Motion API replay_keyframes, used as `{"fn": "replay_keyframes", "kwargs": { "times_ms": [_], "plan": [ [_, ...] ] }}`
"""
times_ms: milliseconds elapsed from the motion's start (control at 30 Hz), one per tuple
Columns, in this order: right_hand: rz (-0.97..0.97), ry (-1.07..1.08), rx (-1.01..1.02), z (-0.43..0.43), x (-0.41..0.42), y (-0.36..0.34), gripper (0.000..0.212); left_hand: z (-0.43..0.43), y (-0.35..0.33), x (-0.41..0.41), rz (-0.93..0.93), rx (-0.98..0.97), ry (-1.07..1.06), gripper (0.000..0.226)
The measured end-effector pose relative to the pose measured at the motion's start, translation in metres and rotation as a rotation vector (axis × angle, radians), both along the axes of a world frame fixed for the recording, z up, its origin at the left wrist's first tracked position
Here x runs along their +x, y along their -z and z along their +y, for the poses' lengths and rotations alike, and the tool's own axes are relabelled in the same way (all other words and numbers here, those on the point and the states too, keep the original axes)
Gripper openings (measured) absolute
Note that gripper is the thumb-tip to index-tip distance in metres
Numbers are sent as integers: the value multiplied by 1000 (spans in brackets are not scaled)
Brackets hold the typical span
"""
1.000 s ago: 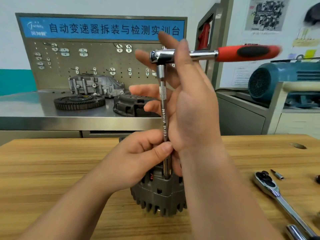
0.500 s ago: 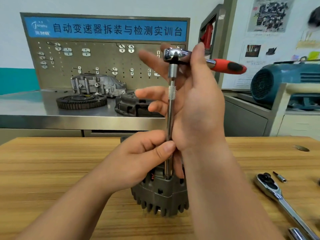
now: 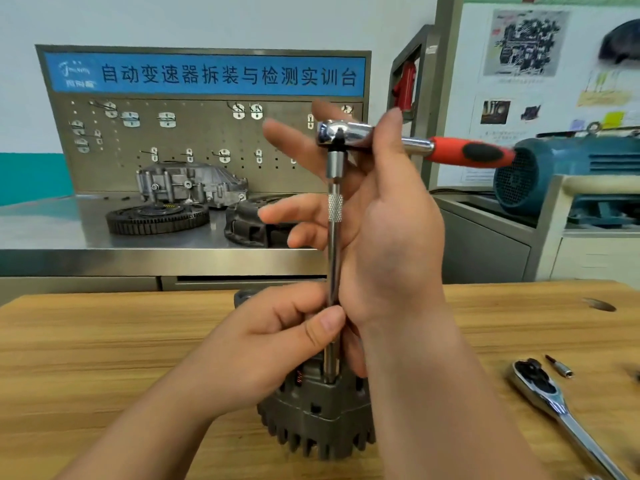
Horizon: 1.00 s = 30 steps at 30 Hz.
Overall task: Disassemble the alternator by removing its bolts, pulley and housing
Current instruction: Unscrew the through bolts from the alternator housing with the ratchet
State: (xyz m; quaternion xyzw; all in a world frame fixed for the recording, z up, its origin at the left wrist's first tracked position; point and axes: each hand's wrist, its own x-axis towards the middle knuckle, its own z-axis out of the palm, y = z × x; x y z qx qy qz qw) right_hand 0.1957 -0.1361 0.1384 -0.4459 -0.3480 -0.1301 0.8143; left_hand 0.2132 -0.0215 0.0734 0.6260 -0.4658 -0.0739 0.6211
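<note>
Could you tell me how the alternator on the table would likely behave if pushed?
The alternator looks like cast metal, so probably heavy and stiff. Standing on end, it might tip; the left hand pinching the extension bar and right hand holding the ratchet may steady it.

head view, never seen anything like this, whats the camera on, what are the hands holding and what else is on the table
The camera is worn on a person's head and looks down at their own bare hands. A grey alternator stands on the wooden table. An upright extension bar runs from its top to a red-handled ratchet. The left hand pinches the bar low down; the right hand holds the ratchet's head between thumb and fingers. A second ratchet and a small bit lie to the right.
</note>
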Motion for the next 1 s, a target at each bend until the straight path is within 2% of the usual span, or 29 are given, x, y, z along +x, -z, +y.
{"fn": "replay_keyframes", "kwargs": {
  "times_ms": [67, 267, 367, 500, 633, 767, 867, 1000],
  "plan": [
    [-9, 28, -22, 1, 0, 1, 47, 0, -1, 0, 26, -10, 2, 43],
    [-291, 290, -29, 7, -5, -1, 31, 1, 1, 2, -33, 28, -79, 28],
    [-271, 247, -1, 7, -5, -1, 32, 0, 0, 1, -13, 18, -70, 29],
    [-123, 131, 35, 3, -4, 0, 38, 1, 0, 0, 5, 5, -31, 49],
    [-13, 80, -23, 2, -2, 0, 46, 1, -1, 0, 16, 10, -18, 45],
    [-133, 217, -62, 5, -5, 0, 37, 2, -1, 2, 8, 24, -37, 52],
    [-273, 347, -45, 7, -7, -1, 30, 1, -1, 3, -1, 30, -54, 37],
    [-292, 313, -17, 9, -8, -1, 29, 1, 0, 2, -2, 18, -60, 45]
  ]
}}
